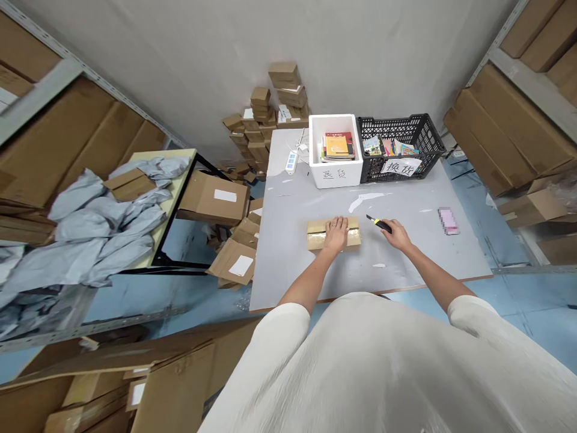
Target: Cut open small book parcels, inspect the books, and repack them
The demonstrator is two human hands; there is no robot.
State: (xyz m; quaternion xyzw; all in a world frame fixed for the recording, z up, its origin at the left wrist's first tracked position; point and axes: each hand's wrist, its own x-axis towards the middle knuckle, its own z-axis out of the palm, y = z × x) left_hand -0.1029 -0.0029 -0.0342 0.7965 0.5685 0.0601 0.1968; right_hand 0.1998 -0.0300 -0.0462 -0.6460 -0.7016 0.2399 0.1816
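A small cardboard box (314,236) with clear tape along its middle lies on the grey table (283,264) in front of me. My left hand (336,234) rests on top of it, fingers stretched over the taped seam. To the right of the box, my right hand (395,234) is closed around a black and yellow utility knife (379,224). The knife points left towards the box, and its blade end is apart from the cardboard.
At the table's back stand a white foam box (336,176) and a black crate (396,168), both holding books. A power strip (291,161) lies left, a pink phone (448,221) right. Grey parcels (85,222) cover the left side table; cartons (259,132) are stacked behind.
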